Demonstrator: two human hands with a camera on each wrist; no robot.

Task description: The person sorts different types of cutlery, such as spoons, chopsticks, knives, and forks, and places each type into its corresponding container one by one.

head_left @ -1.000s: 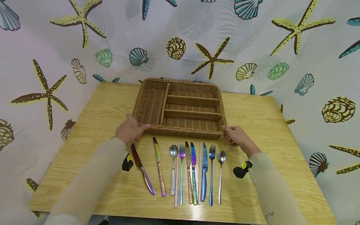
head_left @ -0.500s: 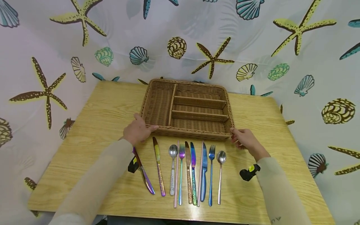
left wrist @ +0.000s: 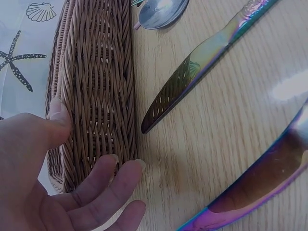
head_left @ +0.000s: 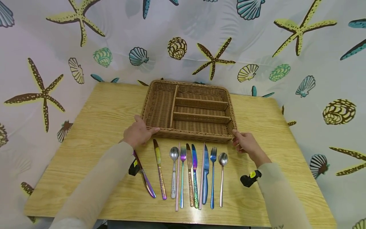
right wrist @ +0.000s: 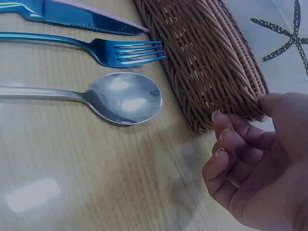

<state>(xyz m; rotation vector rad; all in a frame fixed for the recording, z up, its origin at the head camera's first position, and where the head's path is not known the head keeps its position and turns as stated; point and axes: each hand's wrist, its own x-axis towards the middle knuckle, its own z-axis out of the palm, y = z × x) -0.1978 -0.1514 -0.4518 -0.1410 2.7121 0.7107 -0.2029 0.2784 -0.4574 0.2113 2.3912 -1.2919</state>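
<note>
A brown wicker cutlery tray (head_left: pixel 197 135) with several compartments, all empty, lies toward the back of the table. My left hand (head_left: pixel 138 132) grips its front left corner. In the left wrist view the thumb (left wrist: pixel 58 122) lies over the rim while the fingers (left wrist: pixel 108 187) are bent beside the outer wall. At the front right corner, my right hand (head_left: pixel 246 143) pinches the tray between thumb and fingertips, the other fingers curled beneath. Closest to the left hand are a purple-edged knife (head_left: pixel 147 183), partly covered by the wrist gear, and a gold-purple knife (head_left: pixel 160 170).
A row of cutlery lies in front of the tray: a white-handled spoon (head_left: pixel 173 178), a purple-green fork (head_left: pixel 183 156), a coppery knife (head_left: pixel 190 178), a rainbow knife (head_left: pixel 195 171), pink chopsticks (head_left: pixel 177 190), a blue knife (head_left: pixel 205 178), a blue fork (head_left: pixel 213 175) and a silver spoon (head_left: pixel 222 159). A patterned cloth (head_left: pixel 160 31) hangs behind.
The tray has slid a little to the right along with both hands, then stays nearly still. The upper end of the right-hand pink chopstick has shifted slightly right.
</note>
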